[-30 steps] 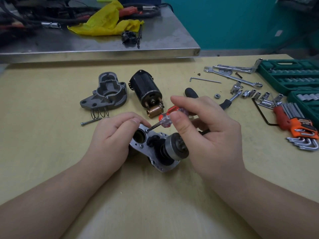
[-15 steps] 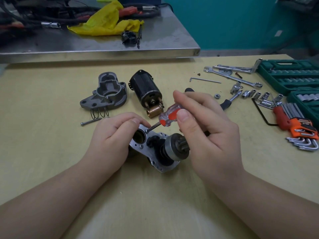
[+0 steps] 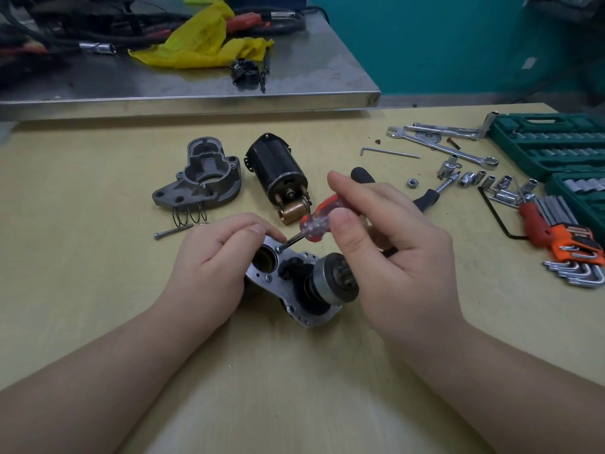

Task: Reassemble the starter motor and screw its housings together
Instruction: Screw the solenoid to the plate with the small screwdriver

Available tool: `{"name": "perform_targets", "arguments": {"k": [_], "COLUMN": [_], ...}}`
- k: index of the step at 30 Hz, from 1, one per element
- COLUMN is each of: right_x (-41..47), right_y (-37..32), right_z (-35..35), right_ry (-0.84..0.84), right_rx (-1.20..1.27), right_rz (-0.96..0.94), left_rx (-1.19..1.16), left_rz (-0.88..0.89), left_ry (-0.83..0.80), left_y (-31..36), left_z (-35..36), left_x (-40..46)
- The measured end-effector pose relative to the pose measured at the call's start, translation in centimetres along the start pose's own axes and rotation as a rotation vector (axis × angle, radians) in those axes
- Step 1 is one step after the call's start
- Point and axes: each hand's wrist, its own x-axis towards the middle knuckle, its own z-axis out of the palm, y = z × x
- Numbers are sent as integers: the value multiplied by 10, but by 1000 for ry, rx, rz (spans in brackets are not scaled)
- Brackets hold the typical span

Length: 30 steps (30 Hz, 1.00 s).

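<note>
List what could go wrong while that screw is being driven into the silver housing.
The screwdriver meets the screw at a slant, so its tip may slip and strip the head. The left hand grips the housing with fingertips right beside the tip, so a slip may jab them.

The left hand [image 3: 217,262] covers the near-left side of the starter housing [image 3: 296,290], so its grip underneath cannot be seen. The screwdriver [image 3: 319,219] tip sits on a screw too small to make out. The right hand [image 3: 389,253] hides the middle of the black-handled ratchet [image 3: 425,198]. The green socket case [image 3: 550,145] is cut off by the right edge. Both forearms run out of the bottom edge.
</note>
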Motion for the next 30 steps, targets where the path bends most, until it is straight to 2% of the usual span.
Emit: {"name": "perform_targets", "arguments": {"k": [30], "right_x": [-2], "right_y": [1], "right_z": [-2], "right_ry": [-25], "right_rx": [8], "right_rz": [-13], "left_rx": [-1], "left_rz": [28], "left_ry": [-15], "left_y": [2], "left_z": [0], "left_x": [0]}}
